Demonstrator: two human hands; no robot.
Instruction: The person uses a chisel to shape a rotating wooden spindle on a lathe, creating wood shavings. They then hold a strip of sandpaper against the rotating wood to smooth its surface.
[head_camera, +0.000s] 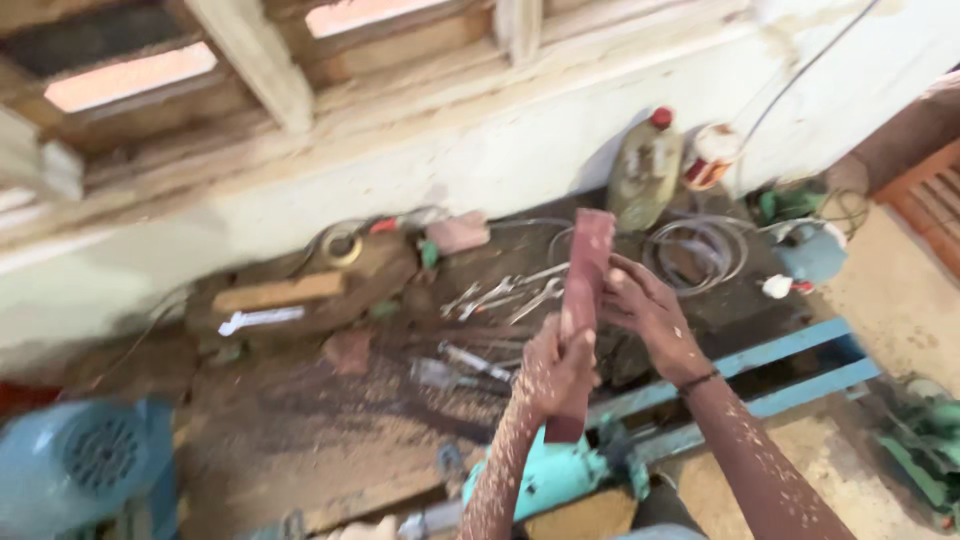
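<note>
**K:** Reddish-brown strip, long and flat, looks like sandpaper or abrasive sheet (580, 310). It stands near upright at frame centre, top end toward 12 o'clock, bottom end toward 6.

**R:** Hands?

**K:** Left hand (555, 370) wraps the lower half, fingers pressed together around the strip. Right hand (645, 315) sits at 3 o'clock of the strip's middle, fingers (612, 290) touching its edge; pinch or just resting, cannot tell, too blurred. Both forearms are dusted with sawdust.

**R:** Risks?

**K:** My read: grip is one-sided. Dusty palms could let the strip slip and drop onto the turquoise metal machine body (545, 478) directly below at 6 o'clock. Bending it hard could crease or tear it.

**R:** Surroundings?

**K:** Cluttered dark desk (300, 420) behind. Steel spanners (505, 295) at 9 o'clock of the strip, coiled grey hose (700, 250) at 2 o'clock, yellowish plastic bottle with red cap (648, 165) at 1 o'clock. Blue metal rails (770, 375) run under the right wrist.
</note>
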